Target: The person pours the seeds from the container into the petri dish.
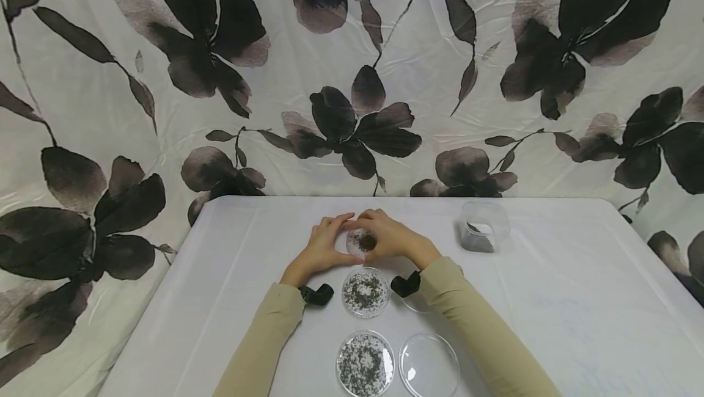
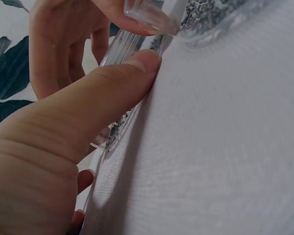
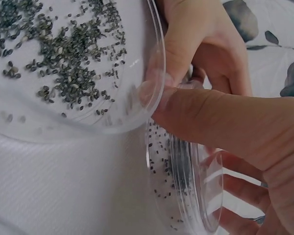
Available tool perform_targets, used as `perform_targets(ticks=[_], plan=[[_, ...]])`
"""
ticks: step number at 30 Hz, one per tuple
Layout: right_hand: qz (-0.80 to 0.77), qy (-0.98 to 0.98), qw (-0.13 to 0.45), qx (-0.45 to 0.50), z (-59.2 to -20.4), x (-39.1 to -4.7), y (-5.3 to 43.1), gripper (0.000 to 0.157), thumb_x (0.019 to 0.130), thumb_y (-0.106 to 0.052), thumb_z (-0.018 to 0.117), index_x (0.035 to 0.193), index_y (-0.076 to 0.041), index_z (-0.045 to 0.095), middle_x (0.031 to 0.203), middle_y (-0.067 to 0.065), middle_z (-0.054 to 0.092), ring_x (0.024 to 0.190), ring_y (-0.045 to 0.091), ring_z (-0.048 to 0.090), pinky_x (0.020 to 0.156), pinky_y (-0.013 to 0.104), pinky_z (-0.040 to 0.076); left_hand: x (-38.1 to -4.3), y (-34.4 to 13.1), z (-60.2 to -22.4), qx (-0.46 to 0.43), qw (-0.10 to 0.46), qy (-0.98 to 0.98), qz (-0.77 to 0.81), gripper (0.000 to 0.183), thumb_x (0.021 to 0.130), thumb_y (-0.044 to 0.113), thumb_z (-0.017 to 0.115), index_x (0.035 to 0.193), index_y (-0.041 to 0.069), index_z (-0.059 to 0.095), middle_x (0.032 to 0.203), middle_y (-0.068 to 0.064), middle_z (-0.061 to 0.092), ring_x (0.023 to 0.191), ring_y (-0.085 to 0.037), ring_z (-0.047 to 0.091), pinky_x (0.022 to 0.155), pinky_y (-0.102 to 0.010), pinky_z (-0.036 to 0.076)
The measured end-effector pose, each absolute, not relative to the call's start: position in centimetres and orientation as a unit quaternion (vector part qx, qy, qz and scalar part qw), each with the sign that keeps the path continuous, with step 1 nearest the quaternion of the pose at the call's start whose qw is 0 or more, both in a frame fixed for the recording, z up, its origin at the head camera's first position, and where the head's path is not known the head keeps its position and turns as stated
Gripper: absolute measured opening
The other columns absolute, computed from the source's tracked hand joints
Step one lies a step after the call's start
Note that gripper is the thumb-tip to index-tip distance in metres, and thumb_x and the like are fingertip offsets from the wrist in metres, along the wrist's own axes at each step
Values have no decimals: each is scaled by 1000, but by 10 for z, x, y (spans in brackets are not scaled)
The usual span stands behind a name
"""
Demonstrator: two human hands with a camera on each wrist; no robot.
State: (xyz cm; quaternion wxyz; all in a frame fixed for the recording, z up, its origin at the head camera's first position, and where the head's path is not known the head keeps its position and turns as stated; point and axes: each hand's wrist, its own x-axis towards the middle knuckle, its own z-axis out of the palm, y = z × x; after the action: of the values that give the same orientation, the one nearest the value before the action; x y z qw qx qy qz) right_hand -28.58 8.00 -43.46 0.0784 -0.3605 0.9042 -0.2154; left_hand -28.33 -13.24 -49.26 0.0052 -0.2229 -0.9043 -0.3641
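Note:
At the far end of the row, my left hand [image 1: 323, 249] and right hand [image 1: 395, 238] curl round the sides of a small clear petri dish [image 1: 359, 242] with dark seeds in it. In the left wrist view, the left thumb [image 2: 122, 73] presses on the dish's [image 2: 118, 128] edge. The right wrist view shows a clear lid [image 3: 213, 191] against the seed dish [image 3: 161, 181], the right fingers round the pair. Nearer me lies a second seed-filled petri dish [image 1: 365, 292].
A third seed-filled petri dish [image 1: 365, 363] sits closest to me, beside a clear lid [image 1: 429, 365]. My right wrist partly covers another lid [image 1: 419, 305]. A clear tub [image 1: 477, 237] of dark seeds stands at the back right of the white table [image 1: 561, 275]. Flowered cloth [image 1: 352, 49] hangs behind.

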Motion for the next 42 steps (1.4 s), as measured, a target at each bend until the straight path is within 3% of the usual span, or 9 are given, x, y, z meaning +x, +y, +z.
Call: perform_targets(ticks=[8, 13, 18, 33, 42], plan=[[-220, 902, 75, -364, -433, -285, 84, 85, 71, -27, 91, 145, -17, 51, 144, 13, 45, 133, 32, 38, 107, 51, 39, -284, -134, -493, -231, 2, -901, -368, 103, 65, 47, 90, 152, 27, 39, 134, -13, 44, 114, -32, 39, 96, -50, 35], [-229, 901, 60, -363, -428, -284, 91, 72, 78, -29, 85, 140, -11, 55, 143, 15, 46, 133, 34, 39, 108, 50, 37, -284, -138, -493, -245, -2, -897, -367, 96, 67, 43, 90, 149, 23, 43, 138, -4, 49, 119, -27, 39, 98, -48, 32], [-247, 895, 29, -369, -418, -278, 103, 57, 86, -27, 78, 135, -6, 58, 138, 15, 51, 130, 34, 43, 108, 50, 38, -280, -145, -488, -257, -25, -885, -387, 95, 70, 34, 90, 150, 17, 41, 141, 4, 54, 129, -24, 40, 108, -49, 27], [-305, 876, 4, -374, -401, -246, 154, 50, 91, -26, 73, 136, -10, 58, 139, 11, 52, 133, 30, 43, 108, 53, 37, -240, -176, -476, -248, -69, -877, -405, 74, 84, 34, 80, 147, 14, 47, 147, -8, 44, 138, -29, 33, 115, -52, 26], [-386, 847, -16, -365, -427, -214, 196, 51, 90, -22, 74, 137, -12, 55, 138, 6, 55, 128, 30, 50, 104, 52, 41, -198, -173, -476, -244, -114, -867, -419, 88, 83, 42, 79, 154, 16, 34, 161, -17, 22, 149, -36, 16, 116, -59, 13]])
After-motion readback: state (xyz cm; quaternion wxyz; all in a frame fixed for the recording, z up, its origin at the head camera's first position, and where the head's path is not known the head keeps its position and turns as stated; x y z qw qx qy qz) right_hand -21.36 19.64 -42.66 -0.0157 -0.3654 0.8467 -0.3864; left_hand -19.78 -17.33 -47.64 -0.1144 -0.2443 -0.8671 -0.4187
